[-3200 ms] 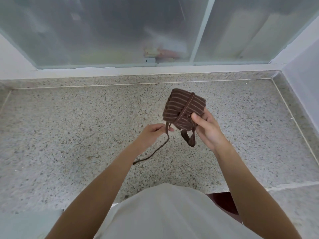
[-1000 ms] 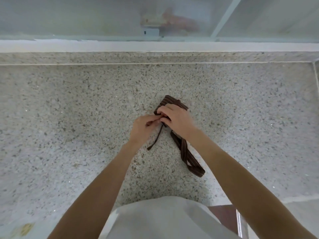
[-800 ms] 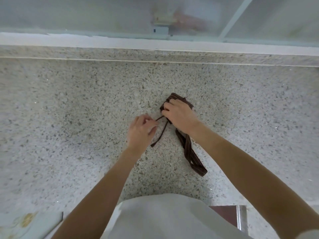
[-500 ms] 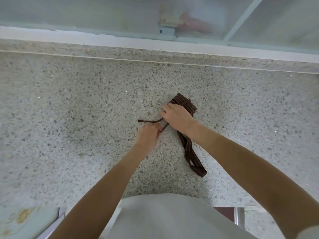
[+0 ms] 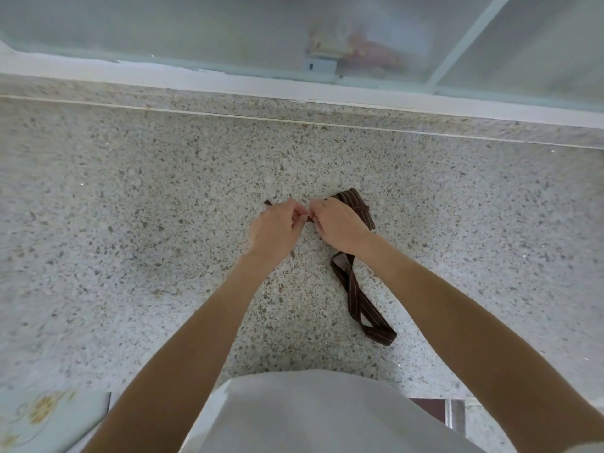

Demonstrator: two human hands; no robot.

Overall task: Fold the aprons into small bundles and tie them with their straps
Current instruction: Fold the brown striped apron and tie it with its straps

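Head view — left hand [image 5: 273,228] moved up, pinching thin strap [image 5: 268,202]; right hand [image 5: 336,223] still grips bundle [image 5: 358,207]

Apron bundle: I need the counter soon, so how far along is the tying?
Done: the apron is folded small and lies on the counter. In hand: the left hand and right hand pinch a thin strap beside it; no knot is visible. Left: finishing the knot, and the wide strap loop lies loose.
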